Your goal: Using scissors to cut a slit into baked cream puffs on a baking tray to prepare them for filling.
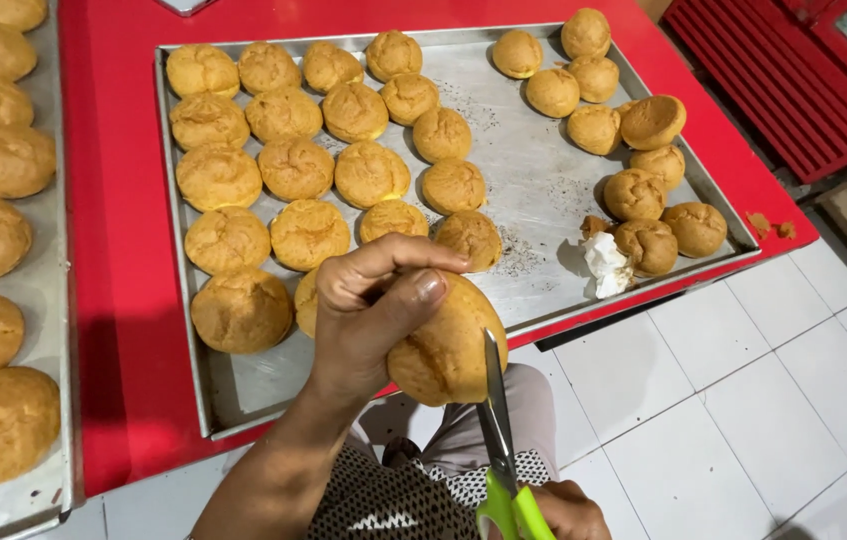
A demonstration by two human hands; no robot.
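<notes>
My left hand [375,310] grips a golden-brown puff bun [448,350], thumb across its top, just above the near edge of a metal baking tray [533,190]. At the bottom edge of the view my right hand [568,510] holds scissors [498,440] with green handles. Their blades point up and touch the bun's right side. Only part of the right hand shows.
Several whole buns [293,165] fill the tray's left half, and several more [633,150] lie at its right beside a crumpled white tissue [605,265]. A second tray [43,300] of buns sits at left. Both rest on a red table [118,250] over white floor tiles [743,420].
</notes>
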